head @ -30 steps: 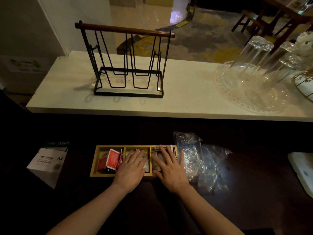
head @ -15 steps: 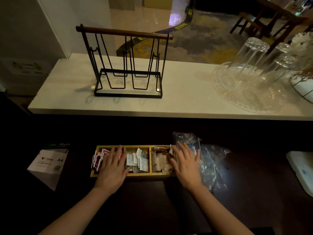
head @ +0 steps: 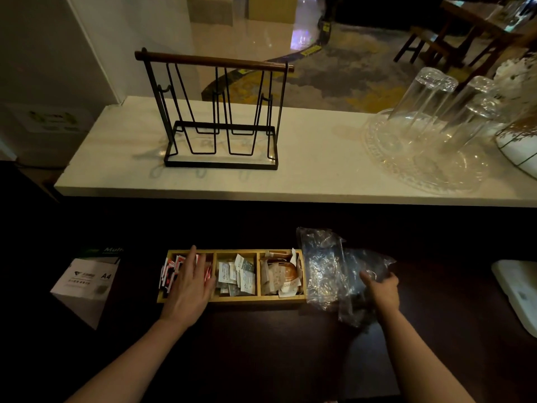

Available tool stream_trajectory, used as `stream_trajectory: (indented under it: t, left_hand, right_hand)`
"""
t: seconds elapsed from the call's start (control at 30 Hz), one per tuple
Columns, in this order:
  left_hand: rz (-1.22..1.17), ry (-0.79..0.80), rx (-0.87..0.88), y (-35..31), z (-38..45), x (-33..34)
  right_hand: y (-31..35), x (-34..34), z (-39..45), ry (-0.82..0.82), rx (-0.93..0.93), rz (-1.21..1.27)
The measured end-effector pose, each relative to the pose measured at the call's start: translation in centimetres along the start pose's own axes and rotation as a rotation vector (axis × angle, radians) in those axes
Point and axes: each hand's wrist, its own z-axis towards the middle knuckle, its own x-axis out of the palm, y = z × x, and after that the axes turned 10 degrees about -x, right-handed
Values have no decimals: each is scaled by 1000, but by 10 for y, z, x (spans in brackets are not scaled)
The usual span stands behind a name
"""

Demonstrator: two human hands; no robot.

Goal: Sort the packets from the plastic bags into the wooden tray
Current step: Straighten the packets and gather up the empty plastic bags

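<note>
Lower centre of the frame: a long wooden tray point(head: 232, 301) with three compartments, resting on a dark tabletop point(head: 261, 344).

Left compartment: red-and-white packets point(head: 170, 271), some standing on edge and leaning over the tray's left wall. Middle compartment: white and grey packets point(head: 236, 276) in a loose heap. Right compartment: pale paper packets point(head: 280, 279) with a brownish one among them, a few poking above the rim.

Left hand point(head: 190, 289): flat and palm down, fingers spread and pointing toward the top of the frame, laid over the left compartment and its red-and-white packets; open, gripping nothing. Forearm running down to the lower left corner.

Right hand point(head: 380, 289): at centre right, well apart from the tray, fingers curled on the crumpled clear plastic bags point(head: 325, 269); closed on the plastic. Forearm stretching down to the lower right edge.

Plastic bags: heaped just beside the tray's right end, touching it.

Left of the tray, apart from it: a white box of A4 paper point(head: 87, 282).

Upper half of the frame: a pale raised counter point(head: 319, 175) carrying a black wire rack with a wooden top bar point(head: 218, 112) and, at the right, upturned clear glass tumblers point(head: 427, 103) on a clear patterned glass platter point(head: 421, 170).
</note>
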Motion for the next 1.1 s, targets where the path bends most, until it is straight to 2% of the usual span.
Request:
stream_trajectory:
  t: [0.17, 0.27, 0.47, 0.53, 0.63, 0.7, 0.77, 0.93, 1.03, 1.1]
  left_hand:
    - [238, -46, 55, 11, 4, 1]
    - [230, -61, 25, 6, 5, 0]
    - [231, -96, 48, -6, -3, -8]
    - [242, -82, 81, -14, -2, -9]
    - [259, -66, 136, -30, -3, -9]
    - [320, -41, 196, -40, -7, -4]
    - [389, 2, 264, -46, -7, 5]
    - [446, 140, 278, -44, 9, 22]
    - [433, 178, 290, -41, 13, 24]
    - [448, 182, 292, -42, 12, 22]
  right_hand:
    - [-12, -1, 4, 11, 30, -130]
    - [-11, -12, 8, -44, 28, -173]
    - [20, -45, 18, -114, -67, -58]
    - [35, -56, 18, -55, -107, 65]
    - [62, -61, 10, 201, -168, 226]
    - [80, -51, -1, 366, -171, 238]
    - [84, -31, -5, 460, -155, 181]
    - [38, 40, 20, 378, -20, -87]
    - [22, 60, 24, 314, 19, 4]
    - [31, 61, 11, 358, 81, 103]
